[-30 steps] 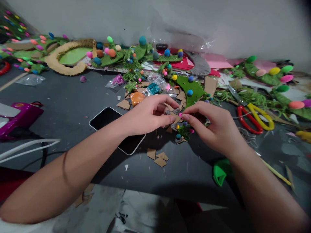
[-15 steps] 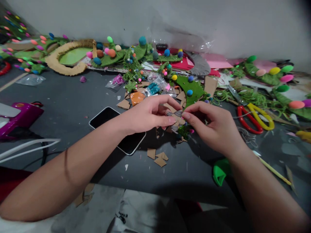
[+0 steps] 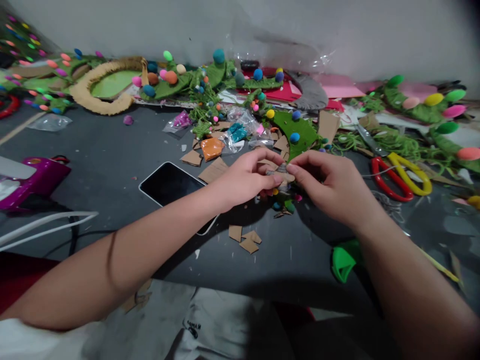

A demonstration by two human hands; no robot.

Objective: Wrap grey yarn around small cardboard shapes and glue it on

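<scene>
A small cardboard piece partly wrapped in grey yarn [image 3: 284,171] sits between my two hands above the dark table. My left hand [image 3: 251,177] is closed on it, thumb in front and fingers behind. The thumb and forefinger of my right hand [image 3: 326,185] pinch at its upper right edge, where the grey yarn lies. Fingers cover much of the piece. From behind my right hand a thin grey strand leads toward a loose grey yarn tangle [image 3: 388,206]. Small coloured balls and green bits show just below the piece.
A phone [image 3: 168,185] lies under my left forearm. Cardboard scraps [image 3: 245,240] are in front of my hands. To the right are red-and-yellow-handled scissors [image 3: 401,177] and a green plastic object [image 3: 343,262]. A purple device [image 3: 41,180] with cables stands left. Green, ball-decorated crafts [image 3: 168,90] line the wall.
Both hands have shifted slightly right with the cardboard piece, which has turned a little. My right fingertips have moved up along its edge. The view has shifted slightly too.
</scene>
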